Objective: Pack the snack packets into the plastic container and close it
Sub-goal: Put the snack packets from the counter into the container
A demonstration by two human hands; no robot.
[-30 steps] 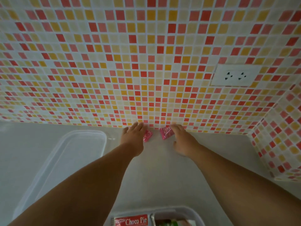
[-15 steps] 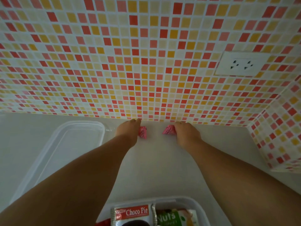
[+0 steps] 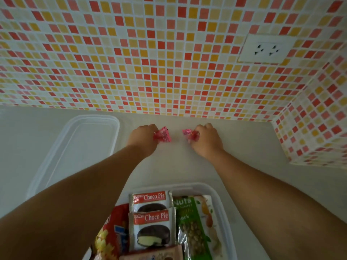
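So, nearest the camera: open plastic container point(image 3: 221, 201) on the white desk point(image 3: 253, 166), bottom edge cut off by the frame. Inside it, two stacked packets reading "Choco Pie" point(image 3: 153, 218), white with a red band. Right of them a green packet point(image 3: 195, 226), "Nuts" readable, the rest too blurred. Left of them a red packet point(image 3: 114, 233), partly hidden under the left forearm; its print can't be read. A brownish packet point(image 3: 155, 255) lies across the bottom edge, label not legible.

Both forearms reach out over the container. Clear lid point(image 3: 80, 147) lies flat on the desk, left of the left arm, apart from the container.

Further out, left hand point(image 3: 143, 138) is curled round a small pink candy packet point(image 3: 163, 135). Right hand point(image 3: 205, 139) pinches a second pink candy packet point(image 3: 190, 134). Both are just above the desk near the wall, a small gap between them; wrapper text too small to read.

Behind: mosaic tile wall point(image 3: 150, 62) in red, orange and cream, white wall socket point(image 3: 265, 49) upper right.
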